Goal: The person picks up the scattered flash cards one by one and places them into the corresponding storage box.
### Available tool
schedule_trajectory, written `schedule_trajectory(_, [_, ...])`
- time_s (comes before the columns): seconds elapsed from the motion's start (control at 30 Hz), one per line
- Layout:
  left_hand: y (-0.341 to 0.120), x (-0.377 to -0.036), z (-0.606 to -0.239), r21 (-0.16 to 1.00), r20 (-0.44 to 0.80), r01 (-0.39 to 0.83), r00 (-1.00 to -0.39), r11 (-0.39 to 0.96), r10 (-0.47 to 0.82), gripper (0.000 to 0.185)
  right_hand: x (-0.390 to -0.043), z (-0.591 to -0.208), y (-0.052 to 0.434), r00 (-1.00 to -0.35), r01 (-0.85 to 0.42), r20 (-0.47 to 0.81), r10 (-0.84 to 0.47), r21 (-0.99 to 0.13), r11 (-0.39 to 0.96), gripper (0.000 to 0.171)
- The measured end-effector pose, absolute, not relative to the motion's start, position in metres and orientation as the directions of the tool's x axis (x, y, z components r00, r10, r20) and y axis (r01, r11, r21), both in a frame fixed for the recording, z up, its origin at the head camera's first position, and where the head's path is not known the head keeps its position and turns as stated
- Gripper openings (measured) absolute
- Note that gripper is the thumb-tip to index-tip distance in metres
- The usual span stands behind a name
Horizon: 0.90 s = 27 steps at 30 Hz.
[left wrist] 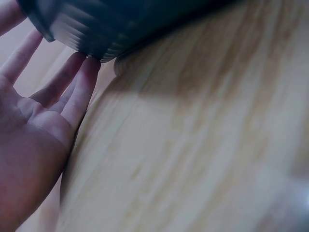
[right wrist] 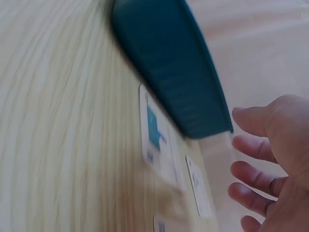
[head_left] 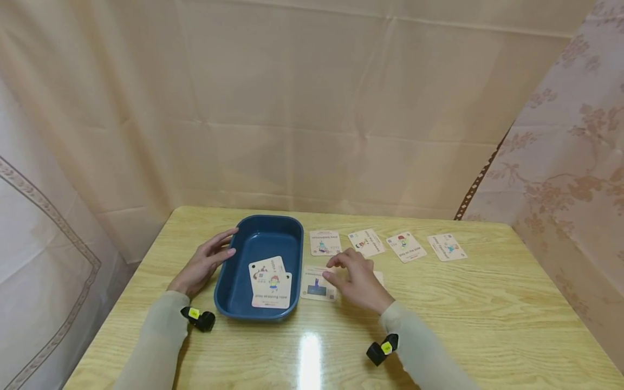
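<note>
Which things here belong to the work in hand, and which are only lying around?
In the work:
left hand against blue tray
two cards in the tray
right hand over card beside the tray

Lying about:
four cards in a row

Soft, even, warm light fills the head view; a bright white glare streak sits on the glossy bench (head_left: pixel 312 352) near its front edge, and shadows under the hands are faint. The curtains bow at the frame's edges from wide-lens distortion. Both wrist views are blurred and out of focus; the left one is dim, with a broad shadow under the tray (left wrist: pixel 120 24).
</note>
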<state>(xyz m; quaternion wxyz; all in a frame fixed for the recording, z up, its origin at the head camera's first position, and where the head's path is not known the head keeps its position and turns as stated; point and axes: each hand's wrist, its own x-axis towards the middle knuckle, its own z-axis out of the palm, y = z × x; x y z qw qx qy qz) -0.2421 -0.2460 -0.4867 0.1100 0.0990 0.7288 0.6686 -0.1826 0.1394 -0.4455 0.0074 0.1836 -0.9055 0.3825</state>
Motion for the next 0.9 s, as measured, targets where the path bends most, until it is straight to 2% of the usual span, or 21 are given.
schedule_trajectory(0.27, [-0.245,-0.242,-0.487,0.997,-0.025,-0.001,-0.956,0.083,0.292,0.06,-0.182,-0.453,0.166,-0.912,-0.401,0.166,-0.375,-0.551,0.732,0.031])
schedule_trajectory(0.57, [-0.246,-0.243,-0.488,0.996,-0.03,-0.005,-0.957,0.087,0.287,0.06,-0.184,-0.463,0.194,-0.922,-0.379,0.114,-0.37,-0.469,0.798,0.056])
schedule_trajectory(0.9, [-0.246,-0.243,-0.489,0.996,-0.029,-0.005,-0.957,0.084,0.288,0.06,-0.185,-0.472,0.216,-0.942,-0.319,0.054,-0.332,-0.457,0.83,0.069])
